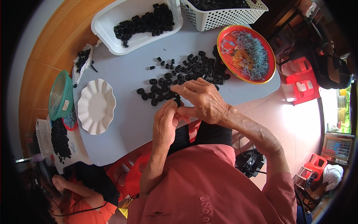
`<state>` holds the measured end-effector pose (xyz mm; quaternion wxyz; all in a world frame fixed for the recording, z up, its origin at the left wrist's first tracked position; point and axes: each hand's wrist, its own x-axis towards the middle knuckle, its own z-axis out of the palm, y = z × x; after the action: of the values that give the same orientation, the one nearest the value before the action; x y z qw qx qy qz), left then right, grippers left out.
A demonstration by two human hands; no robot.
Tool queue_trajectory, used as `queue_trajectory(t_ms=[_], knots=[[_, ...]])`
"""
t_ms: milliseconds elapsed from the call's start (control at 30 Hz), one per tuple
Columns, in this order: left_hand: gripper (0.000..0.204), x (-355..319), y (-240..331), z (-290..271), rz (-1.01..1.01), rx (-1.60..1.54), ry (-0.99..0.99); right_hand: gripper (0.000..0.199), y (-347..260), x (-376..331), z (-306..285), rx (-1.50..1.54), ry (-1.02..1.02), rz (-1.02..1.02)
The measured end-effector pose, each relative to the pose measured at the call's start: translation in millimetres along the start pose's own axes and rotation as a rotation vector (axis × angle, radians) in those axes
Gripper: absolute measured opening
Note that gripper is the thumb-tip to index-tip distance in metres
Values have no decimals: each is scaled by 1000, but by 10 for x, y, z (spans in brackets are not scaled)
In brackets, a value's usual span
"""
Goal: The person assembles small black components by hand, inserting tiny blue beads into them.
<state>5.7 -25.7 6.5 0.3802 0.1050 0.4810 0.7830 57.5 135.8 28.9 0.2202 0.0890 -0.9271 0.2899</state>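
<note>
My left hand (pixel 165 121) is closed near the front edge of the table, its thumb and fingertips pinching a small black wheel-like part (pixel 178 101). Right beside it, my right hand (pixel 203 99) reaches across with the fingers stretched out and apart from the thumb. Its thumb lies close to the left fingertips, and I see nothing gripped in it. Just beyond both hands spreads a loose pile of black wheel-like parts (pixel 190 69). A few smaller black pieces (pixel 167 64) lie at the pile's far left.
A white tub (pixel 102 28) and a white perforated basket (pixel 227 20) hold black parts at the back. A red tray (pixel 223 48) carries small bluish pieces. At left are a white scalloped dish (pixel 96 106) and a green basket (pixel 59 95). Another person (pixel 89 198) sits lower left.
</note>
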Motion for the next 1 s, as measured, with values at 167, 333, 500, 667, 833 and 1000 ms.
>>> queue_trajectory(t_ms=[167,333,500,667,833,1000], knots=[[28,61,-15,75,25,42,-15,41,103,-41,6,-9,58,-138],[30,48,41,73,-29,197,99,39,74,-11,45,-121,27,-231],[38,170,0,58,135,59,-12,42,162,130,-209,4,50,-128],[47,116,3,-56,245,234,73,29,555,864,-942,-188,231,45],[45,182,-56,-30,263,144,5,36,1342,1134,-1451,-648,412,45],[44,136,-66,-152,230,62,37,24,896,1024,-664,-179,326,51]])
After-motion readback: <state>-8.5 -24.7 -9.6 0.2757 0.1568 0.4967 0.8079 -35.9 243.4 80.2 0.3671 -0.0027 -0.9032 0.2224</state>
